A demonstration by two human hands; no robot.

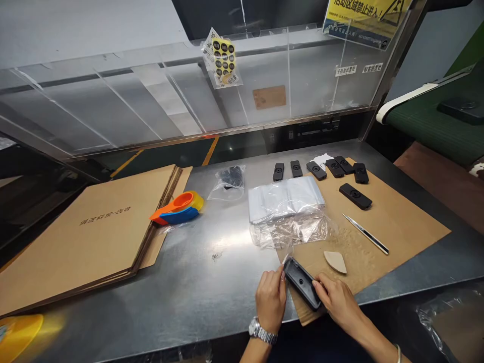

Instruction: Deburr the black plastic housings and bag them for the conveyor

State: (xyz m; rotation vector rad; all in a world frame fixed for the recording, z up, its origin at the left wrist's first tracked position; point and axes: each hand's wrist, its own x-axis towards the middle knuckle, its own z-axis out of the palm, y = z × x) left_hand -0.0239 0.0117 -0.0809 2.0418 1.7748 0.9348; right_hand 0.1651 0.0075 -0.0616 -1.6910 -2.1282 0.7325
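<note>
Head view, steel worktop [212, 282] at a packing station. Left hand [270, 297] and right hand [336, 297] each pinch one end of a flat black plastic part [301, 283], which lies tilted at the near edge of a brown cardboard sheet [401, 227], just in front of the person. A thin strip of clear film [286, 258] shows at the part's far end by the left fingertips. Judgement: steady work here calls for the right hand to pin the part flat while the left fingertips handle the film slowly, keeping nails off the surface. Containers: a stack of clear plastic bags [285, 199] lies empty and flat behind the hands; a small clear bag [229, 181] farther back holds dark items, too blurred to identify. Seven similar black parts [354, 195] lie loose on the sheet's far side, unbagged.
</note>
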